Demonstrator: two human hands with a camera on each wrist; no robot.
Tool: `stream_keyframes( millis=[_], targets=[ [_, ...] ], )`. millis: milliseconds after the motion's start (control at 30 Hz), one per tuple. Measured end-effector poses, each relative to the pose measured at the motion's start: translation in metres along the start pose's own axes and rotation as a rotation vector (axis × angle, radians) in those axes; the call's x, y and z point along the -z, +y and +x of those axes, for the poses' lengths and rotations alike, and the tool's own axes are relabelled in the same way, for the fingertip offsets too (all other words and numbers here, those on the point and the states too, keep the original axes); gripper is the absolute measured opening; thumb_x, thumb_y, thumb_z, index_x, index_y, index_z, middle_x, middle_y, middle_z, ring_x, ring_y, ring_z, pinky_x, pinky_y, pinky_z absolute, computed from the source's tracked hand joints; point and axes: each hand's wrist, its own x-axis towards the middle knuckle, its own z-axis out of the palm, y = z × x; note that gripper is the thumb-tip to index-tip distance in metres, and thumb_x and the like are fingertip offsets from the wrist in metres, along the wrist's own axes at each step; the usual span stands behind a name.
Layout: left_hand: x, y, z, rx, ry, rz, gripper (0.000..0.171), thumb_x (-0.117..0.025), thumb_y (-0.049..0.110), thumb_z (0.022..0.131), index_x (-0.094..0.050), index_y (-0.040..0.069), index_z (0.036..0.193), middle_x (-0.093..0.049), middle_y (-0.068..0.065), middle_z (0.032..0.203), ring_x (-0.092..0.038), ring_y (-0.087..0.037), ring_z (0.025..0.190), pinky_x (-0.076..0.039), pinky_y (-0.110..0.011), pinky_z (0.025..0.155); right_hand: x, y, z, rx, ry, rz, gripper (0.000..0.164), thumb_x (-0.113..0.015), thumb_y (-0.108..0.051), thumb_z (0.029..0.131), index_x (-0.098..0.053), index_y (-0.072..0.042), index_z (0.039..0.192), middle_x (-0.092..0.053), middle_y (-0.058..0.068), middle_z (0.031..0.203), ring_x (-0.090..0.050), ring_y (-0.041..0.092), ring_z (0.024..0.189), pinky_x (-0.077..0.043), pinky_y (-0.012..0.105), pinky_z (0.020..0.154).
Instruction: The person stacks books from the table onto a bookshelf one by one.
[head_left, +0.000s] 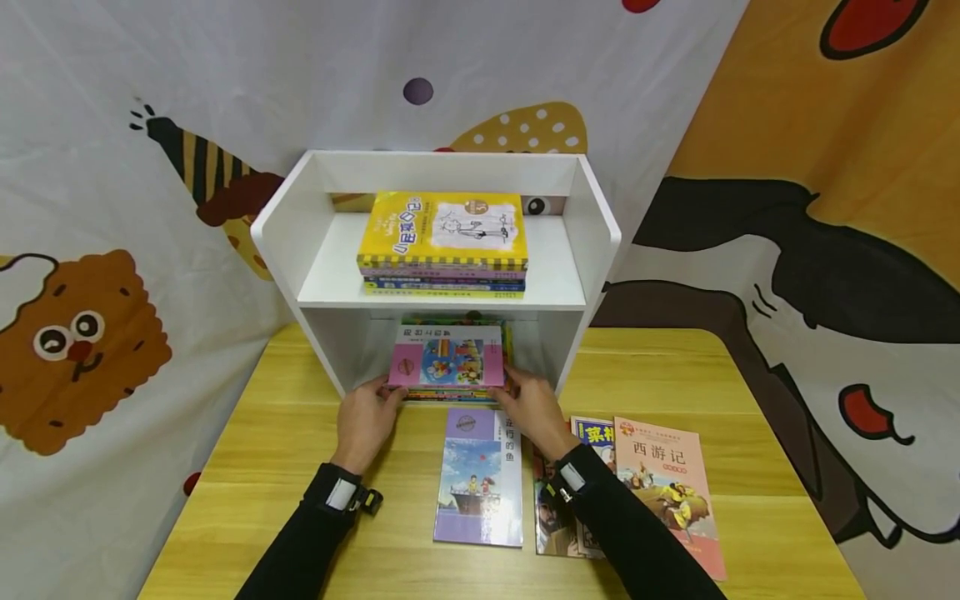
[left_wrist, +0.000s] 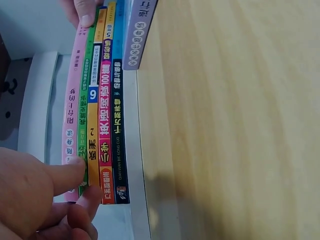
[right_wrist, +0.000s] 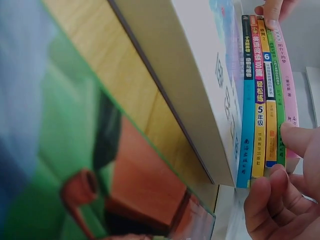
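far left of the head view, a big cookie print on the curtain (head_left: pixel 90 354) gets cut off by the frame edge. right of that, lower middle, the left hand (head_left: pixel 367 423) is gripping the left front corner of the pink book (head_left: pixel 446 357), thumb on the spine side and fingers bent, some of them hidden. can't tell if the green book (left_wrist: pixel 84 125) just under it is in the grip too.

that pink book tops the stack on the lower level of the white bookshelf (head_left: pixel 326 267), dead centre; stuff behind it is mostly blocked. yellow book (head_left: pixel 450 229) tops the pile above.

purple book (head_left: pixel 477 475) lies on the tabletop (head_left: pixel 247 467), lower centre, its top right partly covered by the right hand (head_left: pixel 532 408). that hand is curled on the pink book's right front corner, thumb out, some fingers tucked from sight.

lower right, the black sleeve (head_left: pixel 622 517) covers bits of a dark book (head_left: pixel 551 533), a comic (head_left: pixel 596 433) and a peach book (head_left: pixel 663 454).
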Motion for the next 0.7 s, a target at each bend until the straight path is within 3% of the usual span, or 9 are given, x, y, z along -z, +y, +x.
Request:
stream_keyframes(
  millis=[167,333,533,700],
  targets=[
    [0.000,0.000,-0.002,-0.036,0.029,0.017,0.020,-0.072,0.033,0.083,-0.071,0.015,0.093,-0.057,0.004,0.063,-0.049,-0.013,0.053,-0.036,-0.034,0.044,-0.001,0.002,-0.003,0.056,0.014,-0.011,0.052,-0.069,-0.034,0.085,-0.058,-0.006,0.128,-0.061,-0.001,0.077,-0.050,0.010,0.061,-0.043,0.026,0.047],
    [0.000,-0.001,-0.003,-0.017,0.026,0.024,0.021,-0.070,0.032,0.084,-0.071,0.015,0.096,-0.058,0.005,0.065,-0.050,-0.011,0.053,-0.037,-0.034,0.045,0.003,0.001,-0.007,0.049,0.015,0.000,0.048,-0.068,-0.033,0.086,-0.060,-0.007,0.125,-0.069,0.006,0.096,-0.054,0.009,0.066,-0.045,0.026,0.049],
    [0.008,0.001,-0.006,0.033,0.055,0.017,0.025,-0.069,0.033,0.084,-0.070,0.012,0.097,-0.059,0.005,0.065,-0.050,-0.011,0.051,-0.039,-0.034,0.045,0.014,-0.003,-0.015,0.059,-0.016,0.024,0.034,-0.065,-0.027,0.089,-0.065,-0.010,0.118,-0.064,-0.004,0.084,-0.052,0.005,0.062,-0.045,0.025,0.049],
    [0.014,0.006,-0.009,-0.003,0.077,0.004,0.018,-0.068,0.033,0.085,-0.067,0.015,0.087,-0.056,0.005,0.063,-0.046,-0.013,0.049,-0.035,-0.033,0.043,0.027,-0.009,-0.026,0.056,-0.035,0.009,0.028,-0.063,-0.027,0.090,-0.068,-0.013,0.113,-0.058,-0.010,0.080,-0.049,0.004,0.057,-0.043,0.026,0.046]
  ],
)
